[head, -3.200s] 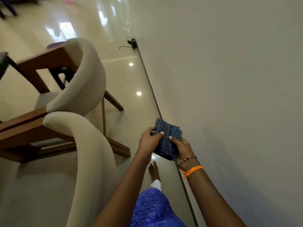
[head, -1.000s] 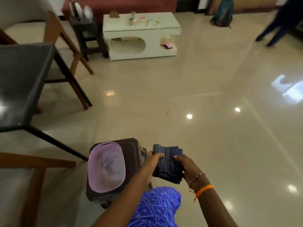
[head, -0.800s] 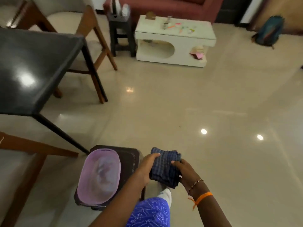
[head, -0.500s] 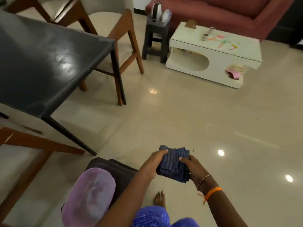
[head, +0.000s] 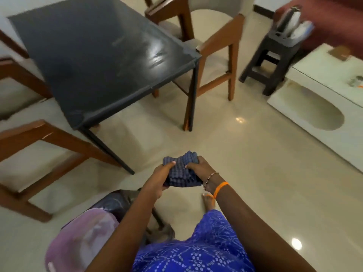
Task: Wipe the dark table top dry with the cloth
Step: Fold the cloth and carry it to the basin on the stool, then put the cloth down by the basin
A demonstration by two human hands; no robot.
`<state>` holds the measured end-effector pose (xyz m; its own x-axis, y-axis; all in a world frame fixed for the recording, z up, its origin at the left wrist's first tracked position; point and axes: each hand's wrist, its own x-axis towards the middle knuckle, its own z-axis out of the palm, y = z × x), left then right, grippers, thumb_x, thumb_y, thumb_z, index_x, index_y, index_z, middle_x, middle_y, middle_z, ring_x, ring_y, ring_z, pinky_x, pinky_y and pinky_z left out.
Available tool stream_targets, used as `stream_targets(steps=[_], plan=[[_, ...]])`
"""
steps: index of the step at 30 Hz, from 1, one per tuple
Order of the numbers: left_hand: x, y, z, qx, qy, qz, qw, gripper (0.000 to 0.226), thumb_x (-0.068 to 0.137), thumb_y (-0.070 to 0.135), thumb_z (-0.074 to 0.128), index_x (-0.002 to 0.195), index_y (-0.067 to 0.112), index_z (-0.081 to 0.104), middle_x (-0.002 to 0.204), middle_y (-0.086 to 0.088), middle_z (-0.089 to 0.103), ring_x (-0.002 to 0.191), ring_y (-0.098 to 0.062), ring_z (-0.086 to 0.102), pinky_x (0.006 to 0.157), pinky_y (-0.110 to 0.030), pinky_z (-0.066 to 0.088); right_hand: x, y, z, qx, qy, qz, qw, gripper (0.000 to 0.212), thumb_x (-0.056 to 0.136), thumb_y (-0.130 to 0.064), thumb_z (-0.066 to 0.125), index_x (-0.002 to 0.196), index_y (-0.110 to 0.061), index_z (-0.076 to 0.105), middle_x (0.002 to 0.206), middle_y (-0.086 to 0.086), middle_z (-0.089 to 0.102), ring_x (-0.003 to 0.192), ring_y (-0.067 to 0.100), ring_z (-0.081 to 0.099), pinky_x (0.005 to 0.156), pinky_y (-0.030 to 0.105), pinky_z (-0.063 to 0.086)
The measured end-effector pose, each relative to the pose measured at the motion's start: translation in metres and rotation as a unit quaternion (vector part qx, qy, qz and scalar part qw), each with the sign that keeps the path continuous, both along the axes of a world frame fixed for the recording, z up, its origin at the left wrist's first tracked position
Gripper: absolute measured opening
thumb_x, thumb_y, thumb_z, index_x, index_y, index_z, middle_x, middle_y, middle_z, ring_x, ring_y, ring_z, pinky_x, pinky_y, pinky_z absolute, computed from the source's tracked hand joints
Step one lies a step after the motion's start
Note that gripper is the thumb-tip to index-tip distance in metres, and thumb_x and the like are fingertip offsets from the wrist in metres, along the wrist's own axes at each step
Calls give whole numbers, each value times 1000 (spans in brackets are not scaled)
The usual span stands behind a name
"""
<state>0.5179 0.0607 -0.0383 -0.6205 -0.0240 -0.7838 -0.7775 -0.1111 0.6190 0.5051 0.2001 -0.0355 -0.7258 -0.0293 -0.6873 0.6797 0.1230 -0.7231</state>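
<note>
The folded blue checked cloth (head: 181,172) is held in front of me over the floor. My left hand (head: 157,180) grips its left side and my right hand (head: 202,170) grips its right side. The dark table top (head: 102,48) stands ahead and to the left, well apart from the cloth, its near corner about a hand's reach away. Wet streaks glint on its right part.
Wooden chairs with pale seats stand behind the table (head: 214,46) and at its left (head: 35,146). A dark stool with a pink bowl (head: 82,238) is at my lower left. A black stool (head: 273,55) and a white low table (head: 318,99) are at the right.
The view has turned from the wall and open floor toward the dark table, which now fills the upper left. Both hands have kept hold of the cloth throughout.
</note>
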Motion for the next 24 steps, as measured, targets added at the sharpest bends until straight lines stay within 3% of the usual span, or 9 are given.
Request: stream_targets(steps=[3, 6, 7, 10, 13, 17, 19, 22, 24], plan=[[-26, 11, 5, -5, -17, 108, 994, 21, 87, 33, 58, 99, 16, 59, 90, -1, 65, 80, -17, 60, 61, -28, 45, -48, 4, 4, 13, -19, 80, 997, 41, 87, -16, 59, 123, -2, 44, 124, 25, 52, 107, 38, 56, 96, 54, 47], [-43, 11, 13, -22, -8, 202, 979, 26, 88, 27, 57, 109, 12, 58, 92, -4, 64, 71, -15, 58, 49, -21, 44, -95, -9, 10, 21, -11, 162, 987, 23, 88, -12, 61, 105, 1, 53, 124, 33, 53, 110, 45, 55, 93, 52, 49], [-44, 6, 15, -29, 3, 231, 973, 27, 88, 24, 57, 112, 12, 58, 93, -5, 64, 70, -15, 59, 45, -19, 44, -107, -18, 10, 24, -9, 196, 980, 26, 87, -9, 61, 108, 6, 54, 123, 35, 53, 110, 46, 55, 91, 50, 50], [-33, -17, 15, -45, 23, 297, 953, 29, 89, 17, 54, 117, 11, 54, 98, -5, 65, 81, -17, 62, 56, -24, 49, -124, -54, 6, 32, 7, 298, 954, 37, 87, -6, 62, 119, 8, 49, 123, 30, 56, 111, 43, 56, 91, 46, 49], [-5, -40, 11, -58, 7, 384, 921, 25, 90, 13, 51, 115, 12, 52, 108, -8, 62, 82, -16, 60, 57, -25, 45, -119, -97, -4, 24, 24, 391, 920, 37, 85, 3, 61, 120, 5, 50, 124, 26, 57, 113, 39, 55, 89, 40, 46], [42, -65, 1, -19, 0, 519, 854, 29, 91, 12, 47, 120, 15, 48, 119, -11, 57, 106, -30, 57, 82, -43, 50, -93, -163, -14, 18, 47, 520, 853, 37, 84, 4, 61, 120, 3, 51, 122, 22, 59, 110, 36, 57, 94, 44, 48], [60, -77, 0, 2, 5, 581, 814, 31, 91, 11, 46, 122, 14, 48, 120, -13, 57, 108, -30, 56, 90, -47, 48, -77, -194, -18, 26, 69, 586, 807, 37, 84, 4, 62, 119, 4, 51, 120, 22, 59, 109, 36, 57, 96, 48, 47], [90, -96, -5, 22, 13, 662, 749, 26, 91, 9, 46, 116, 11, 52, 118, -16, 58, 105, -31, 59, 89, -47, 52, -48, -244, -25, 31, 115, 676, 728, 39, 81, 5, 63, 118, 1, 53, 119, 21, 60, 109, 34, 57, 93, 40, 47], [103, -108, -7, 28, 16, 694, 719, 18, 92, 11, 46, 108, 11, 55, 110, -14, 61, 96, -26, 63, 75, -38, 58, -33, -273, -31, 36, 157, 728, 667, 44, 81, 3, 62, 123, -2, 51, 122, 20, 57, 112, 34, 56, 94, 37, 46]])
